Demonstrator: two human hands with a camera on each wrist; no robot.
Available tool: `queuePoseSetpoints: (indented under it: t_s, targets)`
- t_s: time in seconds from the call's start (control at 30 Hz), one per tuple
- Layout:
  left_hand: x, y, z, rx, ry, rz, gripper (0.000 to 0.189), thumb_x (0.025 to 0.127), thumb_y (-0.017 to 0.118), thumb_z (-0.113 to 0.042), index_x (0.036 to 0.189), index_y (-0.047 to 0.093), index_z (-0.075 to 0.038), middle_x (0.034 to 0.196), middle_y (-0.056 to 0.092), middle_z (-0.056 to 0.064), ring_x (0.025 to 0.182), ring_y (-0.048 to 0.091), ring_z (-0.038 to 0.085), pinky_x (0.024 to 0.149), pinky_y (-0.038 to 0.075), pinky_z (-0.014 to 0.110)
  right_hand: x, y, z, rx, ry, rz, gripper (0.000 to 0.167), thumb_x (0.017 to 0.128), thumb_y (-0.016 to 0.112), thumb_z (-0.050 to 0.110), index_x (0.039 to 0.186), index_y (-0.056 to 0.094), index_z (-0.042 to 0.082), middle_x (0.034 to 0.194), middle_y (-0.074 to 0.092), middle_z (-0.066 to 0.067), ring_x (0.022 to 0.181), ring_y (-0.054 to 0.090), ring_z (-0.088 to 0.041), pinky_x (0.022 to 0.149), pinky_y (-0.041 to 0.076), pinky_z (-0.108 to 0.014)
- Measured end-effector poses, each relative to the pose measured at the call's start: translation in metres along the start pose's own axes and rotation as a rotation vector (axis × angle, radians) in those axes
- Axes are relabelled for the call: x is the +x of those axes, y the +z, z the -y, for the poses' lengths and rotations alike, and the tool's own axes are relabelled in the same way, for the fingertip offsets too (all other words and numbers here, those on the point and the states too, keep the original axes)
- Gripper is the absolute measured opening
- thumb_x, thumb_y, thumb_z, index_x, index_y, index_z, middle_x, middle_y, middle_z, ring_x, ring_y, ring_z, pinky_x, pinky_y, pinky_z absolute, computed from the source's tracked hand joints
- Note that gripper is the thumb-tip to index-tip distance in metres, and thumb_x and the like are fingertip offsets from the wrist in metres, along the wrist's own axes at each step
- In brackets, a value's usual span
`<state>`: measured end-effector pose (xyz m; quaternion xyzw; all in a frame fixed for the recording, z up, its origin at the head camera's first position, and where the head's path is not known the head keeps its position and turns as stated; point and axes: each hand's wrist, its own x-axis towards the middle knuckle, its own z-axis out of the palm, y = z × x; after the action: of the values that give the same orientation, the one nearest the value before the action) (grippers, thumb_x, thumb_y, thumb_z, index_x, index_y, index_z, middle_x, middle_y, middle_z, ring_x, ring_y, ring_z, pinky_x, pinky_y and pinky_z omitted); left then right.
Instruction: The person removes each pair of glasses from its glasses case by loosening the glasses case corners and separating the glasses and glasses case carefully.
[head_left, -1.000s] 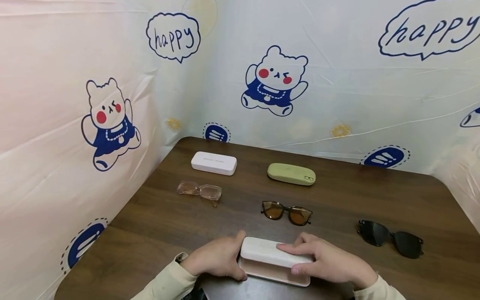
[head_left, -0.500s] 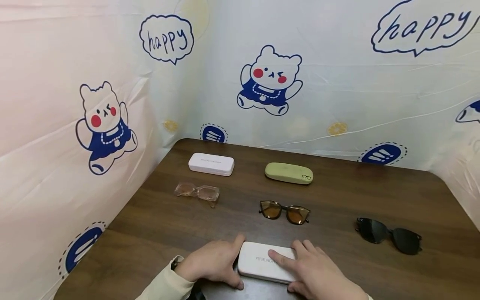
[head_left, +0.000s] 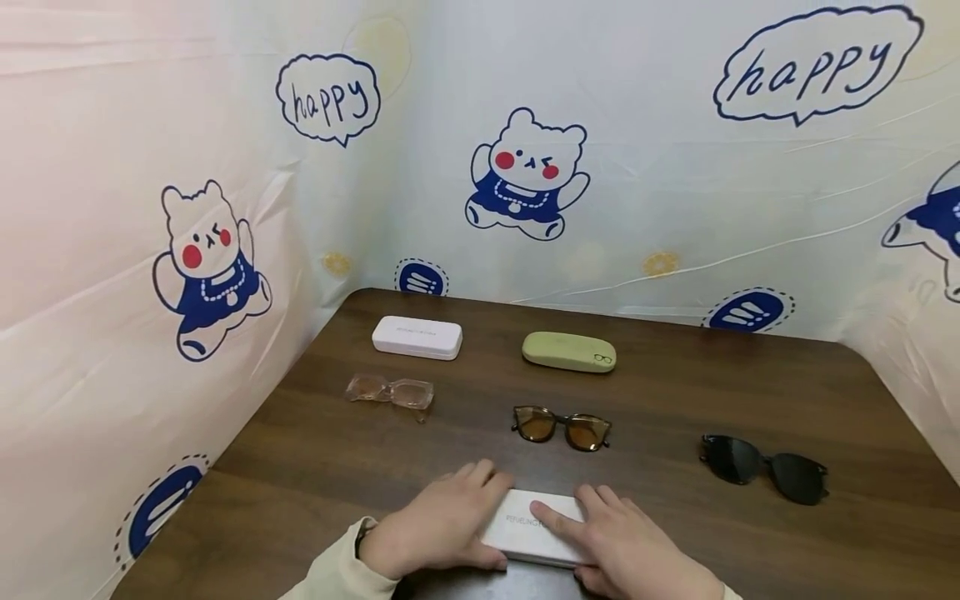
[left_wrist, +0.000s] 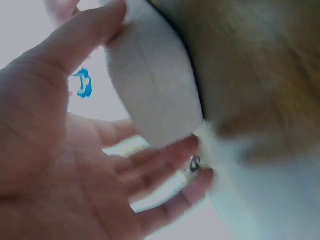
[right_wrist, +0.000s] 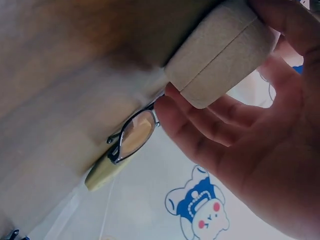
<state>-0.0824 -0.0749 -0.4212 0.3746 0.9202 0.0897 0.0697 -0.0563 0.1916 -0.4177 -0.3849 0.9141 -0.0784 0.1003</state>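
Note:
A white glasses case (head_left: 521,533) with faint grey lettering lies closed on the table at the near middle. My left hand (head_left: 442,525) grips its left end, thumb on the near side and fingers at the far side. From the right, my right hand (head_left: 633,546) holds the other end, the index finger laid across the lid and the thumb along the near edge. The right wrist view shows the seam of the case (right_wrist: 220,55) with lid and base together. In the left wrist view, thumb and fingers stand on either side of the case's end (left_wrist: 155,75).
Beyond the hands lie brown-tinted sunglasses (head_left: 562,427), with clear-framed glasses (head_left: 390,392) to the left and black sunglasses (head_left: 765,469) to the right. Further back are another white case (head_left: 417,337) and a green case (head_left: 568,352). A printed cloth (head_left: 637,183) hangs behind the brown table (head_left: 300,467).
The case's lid, raised a second ago, has come down onto the base under my right hand. My left hand has moved in closer around the left end. The view has shifted slightly.

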Motion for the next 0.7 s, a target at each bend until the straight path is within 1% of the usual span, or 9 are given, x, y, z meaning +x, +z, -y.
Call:
queuePoseSetpoints:
  t_s: [0.1, 0.17, 0.37, 0.47, 0.53, 0.6, 0.7]
  targets:
    - [0.009, 0.001, -0.003, 0.058, 0.076, 0.007, 0.071, 0.08, 0.08, -0.051, 0.135, 0.053, -0.015, 0.114, 0.055, -0.003, 0.101, 0.053, 0.013, 0.082, 0.05, 0.036, 0.0, 0.0, -0.002, 0.013, -0.01, 0.027, 0.075, 0.091, 0.076, 0.033, 0.155, 0.039, 0.037, 0.111, 0.053, 0.002, 0.093, 0.047, -0.013, 0.081, 0.05, -0.042]
    - [0.013, 0.001, -0.005, 0.087, 0.102, 0.018, 0.068, 0.079, 0.08, -0.048, 0.133, 0.054, -0.016, 0.112, 0.056, -0.005, 0.1, 0.053, 0.012, 0.082, 0.05, 0.035, -0.001, 0.0, -0.004, 0.008, -0.018, 0.025, 0.074, 0.091, 0.075, 0.032, 0.155, 0.039, 0.037, 0.111, 0.054, 0.002, 0.093, 0.047, -0.013, 0.082, 0.051, -0.042]
    - [0.022, -0.003, -0.006, 0.191, 0.193, -0.002, 0.065, 0.074, 0.083, -0.053, 0.121, 0.057, -0.016, 0.107, 0.057, -0.006, 0.096, 0.054, 0.01, 0.078, 0.05, 0.03, -0.011, 0.001, -0.011, -0.03, -0.052, -0.005, 0.074, 0.091, 0.074, 0.032, 0.156, 0.038, 0.036, 0.111, 0.052, 0.002, 0.094, 0.047, -0.013, 0.082, 0.05, -0.041]
    - [0.027, -0.007, -0.007, 0.22, 0.228, -0.004, 0.066, 0.074, 0.082, -0.056, 0.12, 0.057, -0.016, 0.108, 0.058, -0.006, 0.096, 0.055, 0.01, 0.079, 0.05, 0.028, -0.017, -0.003, -0.016, -0.026, -0.059, -0.02, 0.072, 0.093, 0.072, 0.035, 0.156, 0.037, 0.037, 0.115, 0.052, 0.002, 0.096, 0.046, -0.012, 0.083, 0.049, -0.039]
    - [0.031, -0.011, -0.008, 0.229, 0.244, -0.007, 0.066, 0.075, 0.081, -0.057, 0.121, 0.057, -0.016, 0.109, 0.058, -0.006, 0.096, 0.055, 0.009, 0.08, 0.05, 0.028, -0.023, -0.006, -0.019, -0.035, -0.061, -0.051, 0.071, 0.095, 0.07, 0.037, 0.156, 0.036, 0.037, 0.118, 0.051, 0.002, 0.097, 0.046, -0.013, 0.082, 0.049, -0.039]
    - [0.035, -0.016, -0.009, 0.235, 0.264, -0.028, 0.067, 0.076, 0.08, -0.057, 0.123, 0.057, -0.015, 0.109, 0.057, -0.005, 0.097, 0.054, 0.01, 0.08, 0.05, 0.028, -0.03, -0.011, -0.022, -0.054, -0.055, -0.094, 0.071, 0.094, 0.071, 0.038, 0.156, 0.036, 0.039, 0.123, 0.051, 0.0, 0.1, 0.046, -0.014, 0.083, 0.049, -0.039]
    - [0.044, -0.024, -0.011, 0.229, 0.293, -0.062, 0.068, 0.076, 0.078, -0.058, 0.124, 0.056, -0.015, 0.108, 0.056, -0.005, 0.094, 0.052, 0.009, 0.078, 0.049, 0.027, -0.04, -0.019, -0.028, -0.106, -0.073, -0.2, 0.073, 0.092, 0.074, 0.038, 0.155, 0.039, 0.038, 0.127, 0.051, -0.003, 0.103, 0.049, -0.016, 0.082, 0.05, -0.04]
